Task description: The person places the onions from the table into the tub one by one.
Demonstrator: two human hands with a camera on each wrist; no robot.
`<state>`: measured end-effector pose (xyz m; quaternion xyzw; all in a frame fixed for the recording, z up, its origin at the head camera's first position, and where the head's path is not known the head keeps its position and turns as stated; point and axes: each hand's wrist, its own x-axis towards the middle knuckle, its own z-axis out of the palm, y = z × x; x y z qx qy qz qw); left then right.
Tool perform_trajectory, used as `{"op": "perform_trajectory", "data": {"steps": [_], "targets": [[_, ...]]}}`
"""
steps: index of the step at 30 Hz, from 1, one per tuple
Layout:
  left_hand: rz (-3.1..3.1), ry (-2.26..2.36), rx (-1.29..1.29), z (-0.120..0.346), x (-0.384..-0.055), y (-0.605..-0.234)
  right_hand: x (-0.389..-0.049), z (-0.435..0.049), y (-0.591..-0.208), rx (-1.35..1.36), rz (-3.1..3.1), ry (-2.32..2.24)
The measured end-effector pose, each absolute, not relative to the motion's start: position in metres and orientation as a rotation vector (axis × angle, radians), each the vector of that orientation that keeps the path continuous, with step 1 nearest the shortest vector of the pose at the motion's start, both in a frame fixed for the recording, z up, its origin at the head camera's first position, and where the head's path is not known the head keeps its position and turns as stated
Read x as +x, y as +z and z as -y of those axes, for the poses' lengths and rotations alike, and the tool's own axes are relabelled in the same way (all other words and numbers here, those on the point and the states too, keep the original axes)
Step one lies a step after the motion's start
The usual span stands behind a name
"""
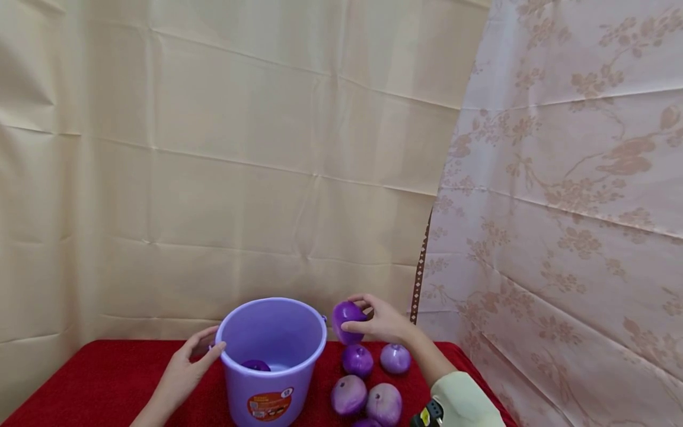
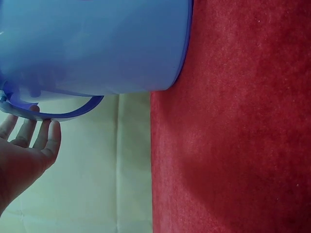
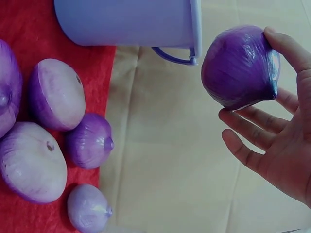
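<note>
and it's the right hand [image 1: 385, 321] pinching a purple onion [image 1: 345, 319] in mid-air, just beside the lilac bucket [image 1: 271, 382], above loose onions [image 1: 349, 395] on the red cloth [image 1: 91, 385]! over on the other side, the left hand [image 1: 184, 365] grips the bucket at its rim, one more onion [image 1: 256, 365] lying inside.

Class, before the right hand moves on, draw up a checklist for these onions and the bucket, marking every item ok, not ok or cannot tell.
1. Held onion secure: ok; the right hand has it between thumb and fingers.
2. Bucket upright, mouth uncovered: ok.
3. Left hand at the bucket: ok; it touches the handle side.
4. Held onion over the bucket's mouth: not ok; it is still off to the right.
5. Count inside the bucket: cannot tell; one inside onion shows, but the front wall hides part of the bottom.
</note>
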<state>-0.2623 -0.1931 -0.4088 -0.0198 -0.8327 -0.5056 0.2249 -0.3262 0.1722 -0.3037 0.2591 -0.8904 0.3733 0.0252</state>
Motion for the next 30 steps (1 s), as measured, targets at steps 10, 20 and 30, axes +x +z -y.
{"op": "perform_trajectory", "data": {"steps": [10,20,30], "targets": [[2.302,-1.397,-0.054,0.193,-0.262,-0.409,-0.328,-0.159,-0.301,0.822,2.741,1.126],[2.303,-1.404,-0.046,0.193,-0.263,-0.41,-0.331,-0.141,-0.3,0.813,2.721,1.169],[2.304,-1.401,-0.04,0.193,-0.262,-0.41,-0.334,-0.123,-0.297,0.819,2.714,1.221]]}}
